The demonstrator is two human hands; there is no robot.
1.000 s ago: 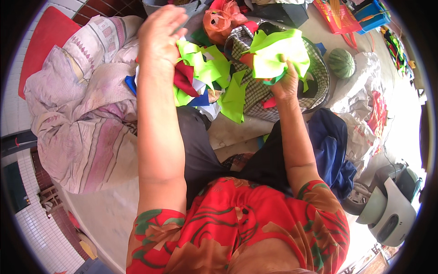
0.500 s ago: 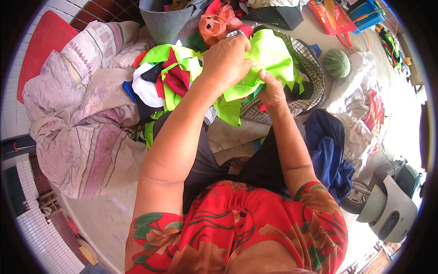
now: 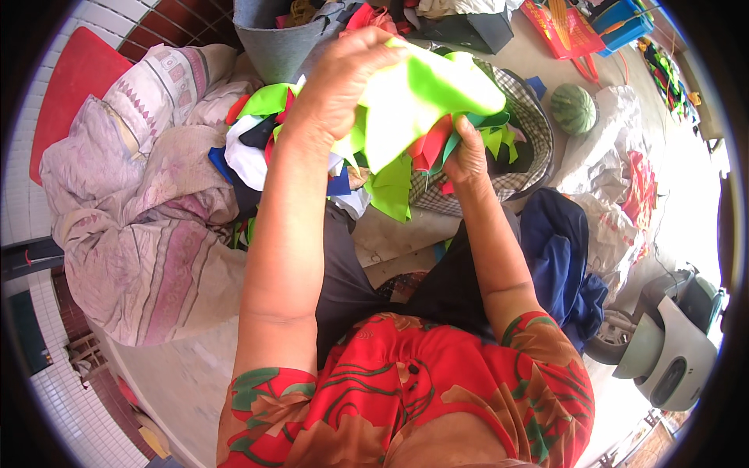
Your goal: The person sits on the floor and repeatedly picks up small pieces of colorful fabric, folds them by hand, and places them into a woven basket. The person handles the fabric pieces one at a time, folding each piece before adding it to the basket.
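Observation:
My left hand is closed on the upper left part of a lime-green piece of cloth, which spreads out to the right in front of me. My right hand has its thumb pressed against red and dark green fabric scraps, just under the cloth's right part. Behind that hand gapes a checked fabric bag with more green scraps inside. Left of it lies a heap of mixed scraps, with a white piece showing; my left forearm hides part of the heap.
A large patterned cloth bundle lies on the left, near a red board. A grey bucket stands at the back. On the right are a watermelon, white plastic sacking, dark blue cloth and a grey-white appliance.
My left hand has moved left and slightly up, drawing the lime-green cloth out wider. Red and dark green scraps now show at my right hand, which has hardly moved.

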